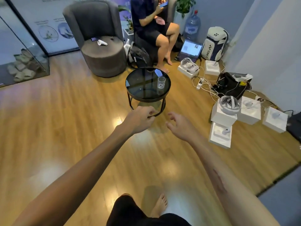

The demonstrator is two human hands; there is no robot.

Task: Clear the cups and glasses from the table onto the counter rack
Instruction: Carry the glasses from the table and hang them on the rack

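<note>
One glass stands on the round tabletop, near its right edge; no rack is in view, so the clearing looks unfinished. Left hand loosely curled, right hand with fingers spread; both empty, short of the tabletop. Open floor surrounds the approach; boxes lie well right.

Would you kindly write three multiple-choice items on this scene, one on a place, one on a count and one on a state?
1. Where does the clear glass stand?
A. on the round table
B. on the floor
C. on the grey chair

2. How many glasses stand on the table?
A. one
B. three
C. five

3. What is the right hand doing?
A. gripping the glass
B. holding nothing, fingers spread
C. resting on the table

Answers: 1 A, it stands upright near the table's right edge. 2 A, only one shows there. 3 B, it is short of the table, like the left hand.
</note>
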